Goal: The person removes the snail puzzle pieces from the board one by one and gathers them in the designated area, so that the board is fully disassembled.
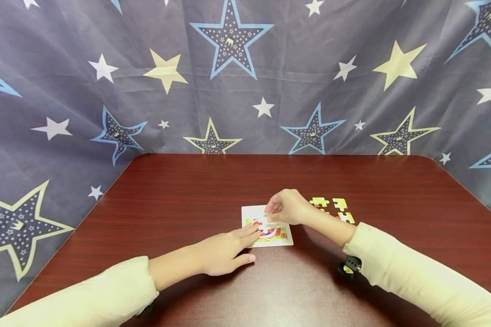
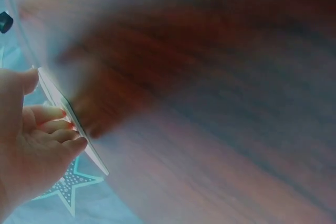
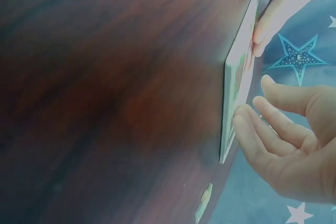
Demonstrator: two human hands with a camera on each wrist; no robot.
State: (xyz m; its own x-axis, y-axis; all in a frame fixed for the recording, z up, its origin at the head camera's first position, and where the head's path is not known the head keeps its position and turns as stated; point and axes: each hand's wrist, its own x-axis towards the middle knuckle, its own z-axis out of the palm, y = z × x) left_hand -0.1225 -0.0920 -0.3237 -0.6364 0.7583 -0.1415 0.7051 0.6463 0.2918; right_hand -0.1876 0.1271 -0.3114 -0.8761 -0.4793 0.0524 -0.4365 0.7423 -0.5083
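A white-bordered jigsaw board (image 1: 286,241) with a partly filled red, blue and green picture lies on the table. My left hand (image 1: 225,252) rests its outstretched fingertips on the board's left part, with the thumb apart on the near side. Over the board's upper right, my right hand (image 1: 288,208) bends its fingers downward. In the right wrist view, a gap shows between the right thumb (image 3: 286,95) and the fingertips, with no piece visible there. The fingertips look close to the board's edge (image 3: 227,114); whether they touch is unclear.
Several loose yellow-green puzzle pieces (image 1: 340,204) lie right of the board, some partly behind the right forearm. The dark red wooden table (image 1: 188,181) reaches back to a grey curtain (image 1: 286,54) printed with stars. A black strap device (image 1: 352,263) is on the right wrist.
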